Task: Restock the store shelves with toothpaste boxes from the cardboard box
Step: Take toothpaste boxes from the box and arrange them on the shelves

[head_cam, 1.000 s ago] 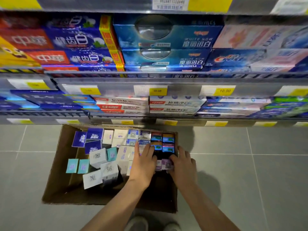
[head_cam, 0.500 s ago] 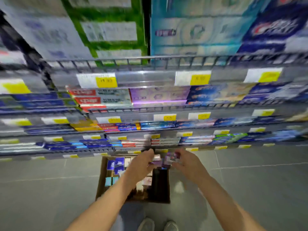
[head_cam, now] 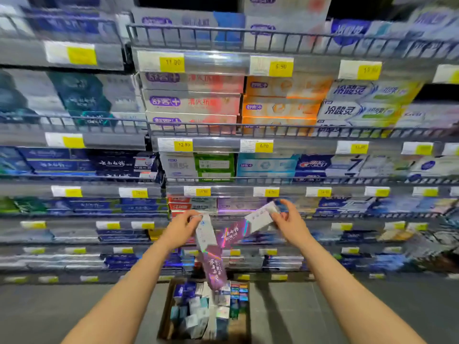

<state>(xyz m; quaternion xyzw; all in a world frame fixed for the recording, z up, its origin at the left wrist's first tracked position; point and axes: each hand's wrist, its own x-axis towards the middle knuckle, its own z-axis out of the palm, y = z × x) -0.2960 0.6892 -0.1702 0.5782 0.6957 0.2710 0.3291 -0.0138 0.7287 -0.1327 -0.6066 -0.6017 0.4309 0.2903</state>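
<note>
My left hand (head_cam: 182, 227) grips the top end of a long purple-and-white holographic toothpaste box (head_cam: 211, 254), which hangs downward toward the cardboard box (head_cam: 166, 316). My right hand (head_cam: 288, 220) pinches the white end of a second purple toothpaste box (head_cam: 248, 225), held slanted in front of the mid shelf. Both hands are raised before the shelves (head_cam: 248, 214). The cardboard box sits on the floor below, holding several upright toothpaste boxes.
Tiers of wire-fronted shelves fill the view, stacked with toothpaste boxes and fronted by yellow price tags (head_cam: 203, 192). A matching purple box row (head_cam: 238, 203) lies on the shelf just behind my hands. Grey tiled floor (head_cam: 74, 301) surrounds the cardboard box.
Both hands rose from the cardboard box up to shelf height, each lifting out a purple toothpaste box. My view tilted upward from the floor to the shelves.
</note>
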